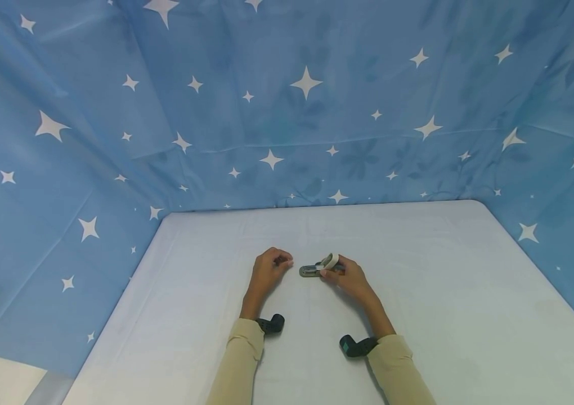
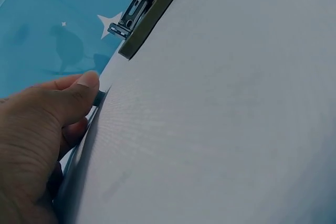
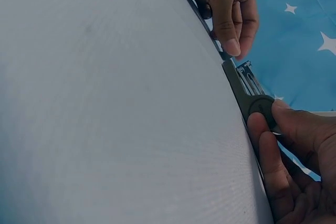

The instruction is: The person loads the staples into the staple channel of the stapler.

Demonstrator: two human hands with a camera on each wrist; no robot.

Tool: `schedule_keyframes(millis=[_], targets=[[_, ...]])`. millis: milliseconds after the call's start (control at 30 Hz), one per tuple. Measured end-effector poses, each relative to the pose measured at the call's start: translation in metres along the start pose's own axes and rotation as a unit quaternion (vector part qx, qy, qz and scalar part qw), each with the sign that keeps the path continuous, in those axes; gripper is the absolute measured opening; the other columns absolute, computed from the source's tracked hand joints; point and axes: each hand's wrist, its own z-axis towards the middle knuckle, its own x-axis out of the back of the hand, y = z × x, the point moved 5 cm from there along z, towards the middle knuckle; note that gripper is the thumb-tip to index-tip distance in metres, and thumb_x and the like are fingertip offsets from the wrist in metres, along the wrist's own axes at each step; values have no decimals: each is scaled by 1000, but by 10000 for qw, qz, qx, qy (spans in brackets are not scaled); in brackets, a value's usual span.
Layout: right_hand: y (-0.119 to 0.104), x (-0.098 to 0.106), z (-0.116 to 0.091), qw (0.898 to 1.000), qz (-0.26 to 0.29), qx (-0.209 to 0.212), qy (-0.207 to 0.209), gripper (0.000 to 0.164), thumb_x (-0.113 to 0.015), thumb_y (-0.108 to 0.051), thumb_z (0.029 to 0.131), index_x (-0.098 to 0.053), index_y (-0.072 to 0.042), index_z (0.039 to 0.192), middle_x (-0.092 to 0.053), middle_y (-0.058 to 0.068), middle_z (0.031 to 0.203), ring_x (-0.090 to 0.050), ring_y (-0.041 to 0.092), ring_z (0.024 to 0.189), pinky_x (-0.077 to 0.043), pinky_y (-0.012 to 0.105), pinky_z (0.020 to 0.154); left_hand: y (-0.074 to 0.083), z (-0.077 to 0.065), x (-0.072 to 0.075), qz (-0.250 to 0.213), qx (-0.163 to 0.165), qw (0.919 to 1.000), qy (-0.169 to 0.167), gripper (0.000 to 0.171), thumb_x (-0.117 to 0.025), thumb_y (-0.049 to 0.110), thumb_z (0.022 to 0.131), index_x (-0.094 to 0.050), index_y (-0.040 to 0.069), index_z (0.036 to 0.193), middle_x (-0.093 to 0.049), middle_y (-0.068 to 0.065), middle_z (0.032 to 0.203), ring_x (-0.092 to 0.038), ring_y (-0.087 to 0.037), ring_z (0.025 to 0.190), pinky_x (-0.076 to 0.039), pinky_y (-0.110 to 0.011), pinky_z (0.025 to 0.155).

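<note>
An olive-green stapler (image 1: 310, 271) lies on the table with its cream-edged top cover (image 1: 331, 260) lifted and its metal staple tray (image 2: 131, 17) exposed. My right hand (image 1: 351, 279) grips the stapler at its hinge end, the thumb on the round pivot (image 3: 261, 107) in the right wrist view. My left hand (image 1: 268, 271) is a short way left of the stapler's front end, not touching it. Its thumb and index finger come together at a small dark piece (image 2: 98, 98), mostly hidden by the fingertips, so its kind is unclear.
A white cloth-covered table (image 1: 191, 242) spreads around both hands. Behind it and along the sides hangs a blue curtain (image 1: 277, 112) with white stars. Both wrists carry a dark camera, the left camera (image 1: 273, 323) and the right camera (image 1: 355, 346), close above the table.
</note>
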Motion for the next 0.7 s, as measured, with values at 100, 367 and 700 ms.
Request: schedule_keyframes(millis=[100, 367, 700], targets=[[0, 0, 0, 10000, -10, 48, 8, 30, -73, -23, 88, -65, -8, 114, -67, 10, 99, -49, 16, 73, -38, 29, 65, 0, 0, 0, -15, 16, 10000, -21, 9, -74, 23, 88, -74, 18, 96, -65, 5, 89, -60, -9, 82, -50, -27, 74], [0, -1, -1, 10000, 32, 51, 11, 31, -73, -23, 88, -66, -9, 115, -67, 9, 97, -49, 16, 74, -40, 29, 65, 0, -1, 1, -36, 78, 9999, -80, 6, -75, 22, 87, -76, 18, 91, -67, 5, 89, -61, -9, 82, -50, -27, 75], [-1, 0, -2, 9999, 43, 108, -3, 31, -73, -23, 88, -66, -8, 115, -65, 9, 92, -48, 15, 71, -40, 28, 63, -2, 0, 0, -189, 65, 9995, -225, 15, -78, 17, 84, -74, 15, 99, -69, 1, 96, -64, -14, 89, -53, -32, 81]])
